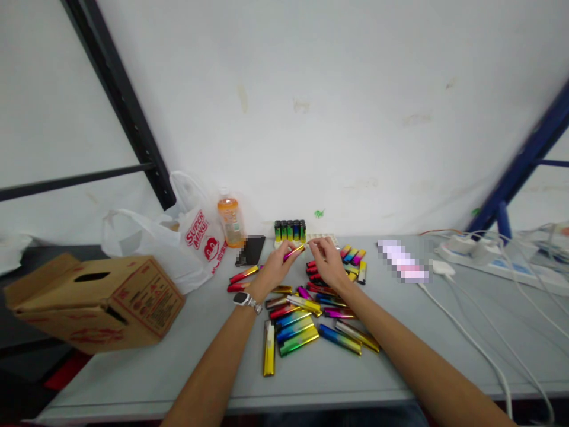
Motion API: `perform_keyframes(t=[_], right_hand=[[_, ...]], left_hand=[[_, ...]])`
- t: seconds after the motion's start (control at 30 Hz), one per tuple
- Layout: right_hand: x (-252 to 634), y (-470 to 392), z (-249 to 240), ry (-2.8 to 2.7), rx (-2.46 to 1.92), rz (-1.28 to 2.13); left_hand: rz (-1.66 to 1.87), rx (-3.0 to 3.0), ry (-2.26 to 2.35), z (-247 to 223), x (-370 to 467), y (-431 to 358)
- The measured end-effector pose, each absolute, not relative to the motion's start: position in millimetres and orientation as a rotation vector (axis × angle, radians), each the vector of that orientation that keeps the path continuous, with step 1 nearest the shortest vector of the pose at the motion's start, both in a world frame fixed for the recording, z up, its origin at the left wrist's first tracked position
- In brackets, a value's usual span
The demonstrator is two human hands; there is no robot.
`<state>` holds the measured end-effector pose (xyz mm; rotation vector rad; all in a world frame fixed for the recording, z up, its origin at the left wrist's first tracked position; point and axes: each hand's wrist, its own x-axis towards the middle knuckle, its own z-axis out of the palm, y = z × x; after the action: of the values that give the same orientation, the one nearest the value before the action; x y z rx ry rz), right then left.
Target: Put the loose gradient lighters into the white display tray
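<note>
My left hand [274, 268], with a watch on its wrist, pinches a pink and gold lighter [294, 252] that lies slantwise between its fingers. Close to the lighter's right end is my right hand [328, 261], its fingers curled; whether they hold anything is too small to tell. Behind the hands, black-topped lighters [290, 230] stand upright in rows, beside a pale tray [328, 238] partly hidden by my right hand. Many shiny lighters in several colours lie under and in front of my hands, among them a yellow one [269, 350] and a green one [299, 342].
On the grey table [213, 373] stand a cardboard box [102, 302], a white plastic bag [195, 249] and an orange bottle [232, 219] at the left. A dark phone [251, 251] lies near the bottle. At the right are a lit phone [402, 261], white cables and a power strip [502, 264].
</note>
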<state>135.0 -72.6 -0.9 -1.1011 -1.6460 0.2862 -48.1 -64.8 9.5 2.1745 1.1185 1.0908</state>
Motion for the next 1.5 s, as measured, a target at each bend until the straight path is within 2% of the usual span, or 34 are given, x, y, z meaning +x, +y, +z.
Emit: perform_keyframes(t=[0.2, 0.57, 0.9, 1.2, 1.5], right_hand=[[134.5, -77.1, -0.7, -1.668, -1.061, 0.309], [129.8, -78.3, -4.5, -1.824, -0.958, 0.322], [132.2, -76.6, -3.8, -1.765, -1.020, 0.378], [134.7, -76.6, -2.0, -1.759, -1.044, 0.383], [133.9, -74.2, -5.7, -1.760, -1.066, 0.417]], left_hand=[[1.240, 2.001, 0.932, 7.6, -45.9, -65.6], [1.587, 1.686, 1.003, 13.1, -31.8, -68.7], [1.444, 1.299, 0.725, 2.0, -15.2, -67.6], [1.427, 1.432, 0.823, 10.2, -20.1, -76.2], [1.541, 1.584, 1.367, 13.2, -18.7, -81.3]])
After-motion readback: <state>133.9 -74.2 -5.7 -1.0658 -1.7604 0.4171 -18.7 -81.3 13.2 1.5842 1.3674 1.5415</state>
